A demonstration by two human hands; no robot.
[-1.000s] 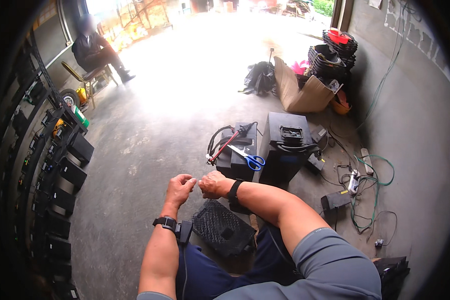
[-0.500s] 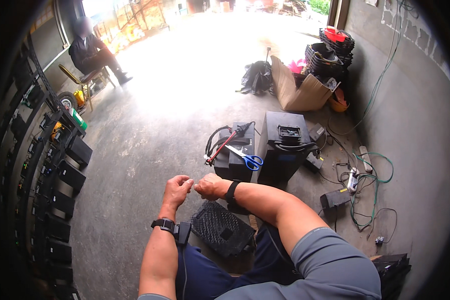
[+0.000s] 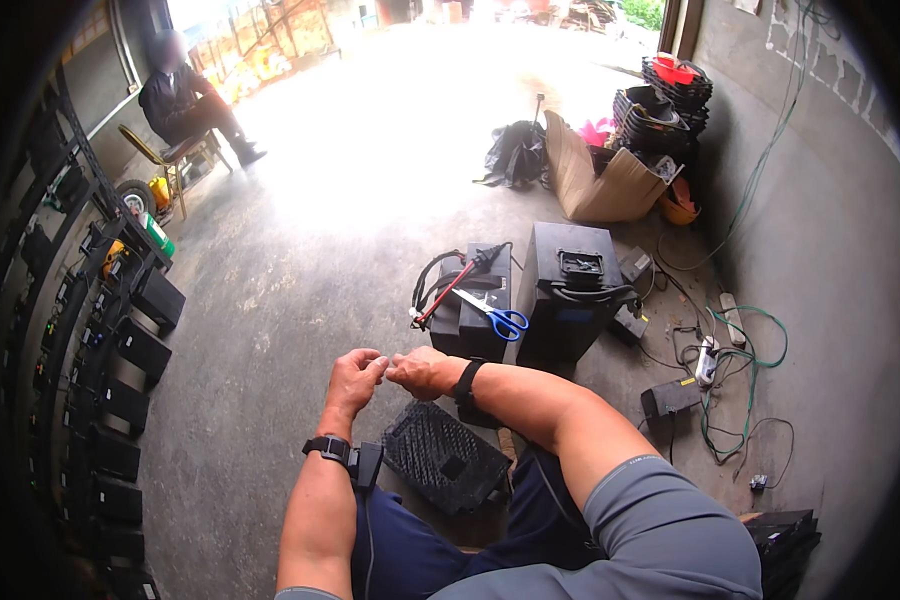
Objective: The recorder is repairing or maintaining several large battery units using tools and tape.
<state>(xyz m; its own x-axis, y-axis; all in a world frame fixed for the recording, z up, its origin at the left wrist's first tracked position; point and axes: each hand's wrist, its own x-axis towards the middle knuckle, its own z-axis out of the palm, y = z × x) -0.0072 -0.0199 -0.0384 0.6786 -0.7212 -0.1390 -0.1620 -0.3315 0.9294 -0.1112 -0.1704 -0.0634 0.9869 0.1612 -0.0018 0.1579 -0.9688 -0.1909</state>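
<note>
the left forearm rises nearly straight from the near edge, a black strap at its wrist. the right forearm slants in from the near right, crossing leftward. the left hand and right hand meet almost fingertip to fingertip. the left grip is loosely curled, the right grip folded tighter; how far each is closed, and whether either holds something small, i cannot tell. nearer than the hands lies a black ribbed plate; farther and slightly right, blue-handled scissors rest on a black box, left of a taller black case.
</note>
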